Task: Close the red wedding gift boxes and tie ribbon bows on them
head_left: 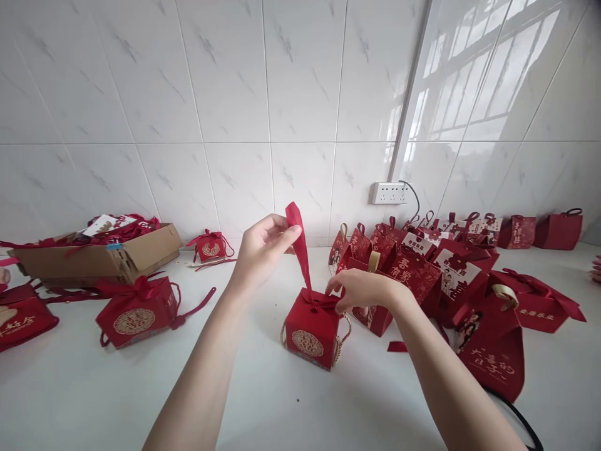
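Observation:
A small red gift box [312,335] with a round gold emblem and twisted gold cord at its sides stands upright on the white table in front of me. Raised above it, my left hand [270,241] pinches the upper part of a red ribbon [303,257], which runs down taut to the hole in the box's top. My right hand [359,293] is at the top right edge of the box, thumb and fingers closing on it. Part of a red ribbon lies under these fingertips, and whether they also grip it is hidden.
Left stand another red box [136,316] with a bow and a cardboard carton [94,263] of ribbons and cards. A small red box [210,247] sits near the wall. Several red gift bags [493,351] crowd the right. Part of another person's hand [4,276] shows far left.

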The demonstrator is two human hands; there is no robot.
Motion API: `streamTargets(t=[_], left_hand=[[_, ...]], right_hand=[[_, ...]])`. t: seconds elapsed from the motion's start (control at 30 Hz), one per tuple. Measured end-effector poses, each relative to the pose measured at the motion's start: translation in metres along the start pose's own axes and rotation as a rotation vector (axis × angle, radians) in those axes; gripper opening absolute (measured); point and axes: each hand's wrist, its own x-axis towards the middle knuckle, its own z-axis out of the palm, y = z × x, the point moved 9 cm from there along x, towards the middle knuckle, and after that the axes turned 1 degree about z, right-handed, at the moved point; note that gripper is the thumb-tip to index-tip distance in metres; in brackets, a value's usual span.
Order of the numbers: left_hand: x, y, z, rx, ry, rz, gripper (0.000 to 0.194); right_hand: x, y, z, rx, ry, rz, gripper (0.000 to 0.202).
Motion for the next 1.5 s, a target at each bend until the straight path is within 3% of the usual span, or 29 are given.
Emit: streamTargets(t=[0.1,0.2,0.4,0.6,0.73,0.83,0.97,1.1,1.23,1.4,1.5], left_hand=[[0.0,-0.001,0.0,-0.002,0.013,-0.004,0.02],[0.001,0.0,-0.001,-0.036,0.034,0.003,0.019],[0.004,-0.001,-0.004,-0.127,0.058,0.006,0.016],[0.003,0.0,-0.008,-0.135,0.093,0.011,0.016],[0.003,-0.003,-0.01,-0.118,0.093,-0.005,0.014],[0.005,-0.007,-0.011,-0.127,0.095,-0.022,0.015],[0.007,-0.015,-0.008,-0.163,0.08,-0.056,0.016],[0.006,-0.019,-0.006,-0.109,0.087,-0.071,0.021],[0.006,-0.016,-0.005,-0.082,0.098,-0.055,0.024],[0.002,-0.009,-0.002,-0.083,0.073,-0.023,0.023],[0.0,-0.008,0.003,-0.06,0.027,-0.029,0.023]], right_hand=[[0.003,-0.007,-0.005,-0.069,0.064,-0.024,0.012],[-0.002,-0.009,-0.01,-0.083,0.08,-0.013,0.007],[-0.014,-0.004,-0.024,-0.24,0.202,0.14,0.021],[-0.013,0.009,-0.024,-0.285,0.206,0.297,0.029],[-0.019,0.011,-0.038,-0.278,0.32,0.357,0.031],[-0.024,0.009,-0.04,-0.244,0.312,0.355,0.03],[-0.028,-0.006,-0.047,-0.117,0.397,0.204,0.034],[-0.039,-0.037,-0.062,0.195,0.61,-0.158,0.034],[-0.052,-0.061,-0.064,0.522,0.654,-0.449,0.029],[-0.061,-0.066,-0.065,0.798,0.74,-0.549,0.011],[-0.059,-0.062,-0.064,0.924,0.751,-0.535,0.026]])
